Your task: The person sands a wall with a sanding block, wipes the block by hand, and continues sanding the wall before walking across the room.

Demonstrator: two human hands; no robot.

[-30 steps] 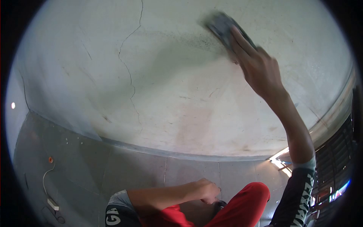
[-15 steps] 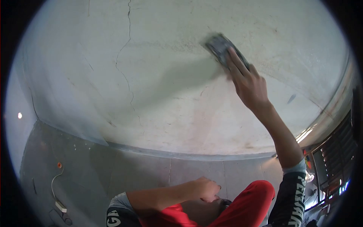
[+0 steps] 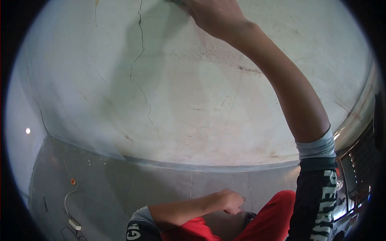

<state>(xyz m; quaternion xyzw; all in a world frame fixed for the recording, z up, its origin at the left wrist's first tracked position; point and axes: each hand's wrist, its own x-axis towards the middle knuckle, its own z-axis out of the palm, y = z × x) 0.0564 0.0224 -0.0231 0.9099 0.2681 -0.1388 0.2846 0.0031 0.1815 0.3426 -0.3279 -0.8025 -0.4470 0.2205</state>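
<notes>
My right hand point(image 3: 217, 14) reaches up to the top edge of the view, against the pale plastered wall point(image 3: 193, 92). Its fingers are partly cut off by the frame; only a dark sliver of the flat grey sanding block point(image 3: 175, 1) they hold shows. A long crack point(image 3: 131, 68) runs down the wall left of this hand. Down by my red-clothed knee point(image 3: 277, 209), my left hand point(image 3: 232, 201) is loosely closed, and no object shows in it.
Grey tiled floor point(image 3: 152, 180) meets the wall's base. At left lie a white cable point(image 3: 66, 201) with an orange end point(image 3: 73, 181) and a white block point(image 3: 74, 224). A dark slatted frame point(image 3: 358, 168) stands at right.
My right hand has swept up and to the left across the wall with the sanding block, which is now mostly out of view. The camera has shifted slightly; my left hand stays curled near the knee.
</notes>
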